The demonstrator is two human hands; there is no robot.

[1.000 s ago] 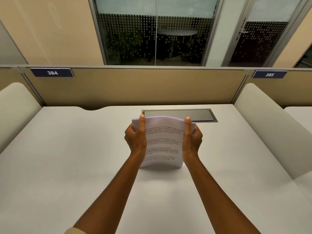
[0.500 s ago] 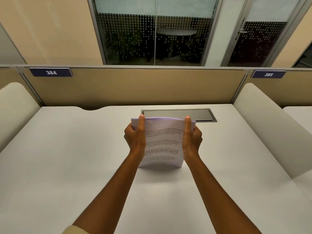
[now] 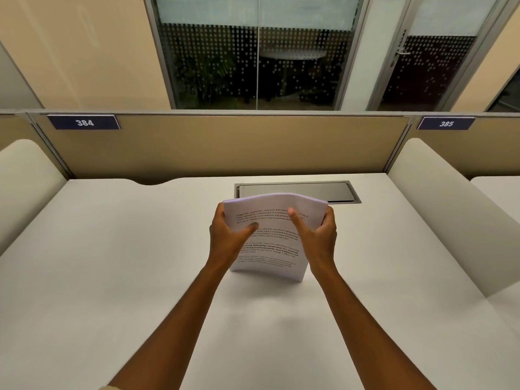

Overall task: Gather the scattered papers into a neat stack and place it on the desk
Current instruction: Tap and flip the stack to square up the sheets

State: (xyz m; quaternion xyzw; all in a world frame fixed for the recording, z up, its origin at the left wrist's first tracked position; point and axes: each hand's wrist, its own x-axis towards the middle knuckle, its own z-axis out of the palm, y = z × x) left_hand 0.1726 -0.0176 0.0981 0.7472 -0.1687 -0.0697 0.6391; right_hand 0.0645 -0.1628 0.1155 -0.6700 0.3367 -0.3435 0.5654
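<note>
A stack of white printed papers point(image 3: 271, 246) stands nearly upright in the middle of the white desk point(image 3: 112, 277), its bottom edge resting on the desk and its top edge bowed. My left hand point(image 3: 228, 237) grips the stack's left edge, thumb lying across the printed face. My right hand point(image 3: 316, 237) grips the right edge, its thumb also on the face. The fingers of both hands are hidden behind the sheets.
A grey cable-box lid point(image 3: 298, 191) is set into the desk just behind the papers. A tan partition point(image 3: 225, 144) with number plates 384 point(image 3: 84, 123) and 385 point(image 3: 446, 124) closes the back. Cream padded dividers stand left point(image 3: 22, 178) and right point(image 3: 450, 209).
Both thumbs have come down from the top edge onto the front of the stack. The papers lean back a little more and sit slightly lower.
</note>
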